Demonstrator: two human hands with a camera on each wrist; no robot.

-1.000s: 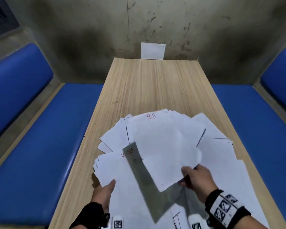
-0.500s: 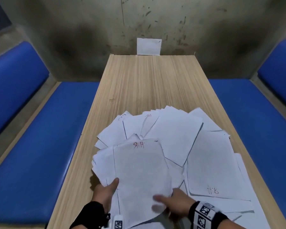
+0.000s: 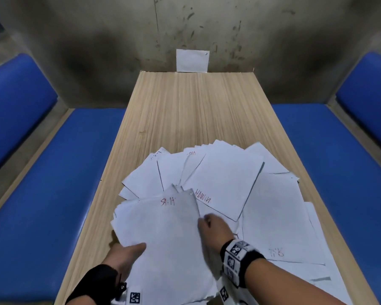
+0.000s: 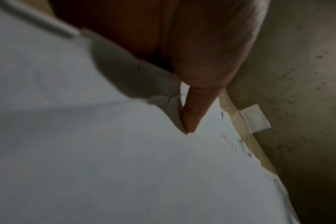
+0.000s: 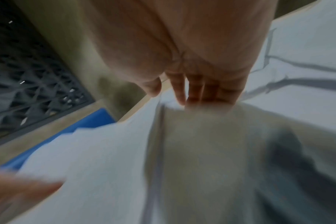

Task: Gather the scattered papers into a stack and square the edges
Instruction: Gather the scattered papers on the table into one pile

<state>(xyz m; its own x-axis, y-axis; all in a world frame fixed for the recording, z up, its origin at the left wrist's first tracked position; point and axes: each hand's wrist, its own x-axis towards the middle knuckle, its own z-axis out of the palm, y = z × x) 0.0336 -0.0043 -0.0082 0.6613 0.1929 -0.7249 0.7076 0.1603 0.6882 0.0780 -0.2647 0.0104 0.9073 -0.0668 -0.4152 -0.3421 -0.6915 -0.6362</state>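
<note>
From the head view, white papers (image 3: 224, 179) lie spread over the near end of the desk (image 3: 185, 106), and the left hand (image 3: 123, 254) holds a small stack (image 3: 163, 238) near the desk's left edge, thumb on top. The right hand (image 3: 213, 227) touches that stack's right edge. The left wrist view shows only the thumb (image 4: 194, 109) pressing paper, while the blurry right wrist view shows straight fingers (image 5: 197, 89) behind a sheet's edge.

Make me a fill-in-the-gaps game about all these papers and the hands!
1. The papers lie on a table made of ____.
2. The seats beside the table are coloured ____.
3. The left hand holds the pile with its ____ on top.
4. The letters on the sheets are written in ____ ink.

Missing words: wood; blue; thumb; red
</note>
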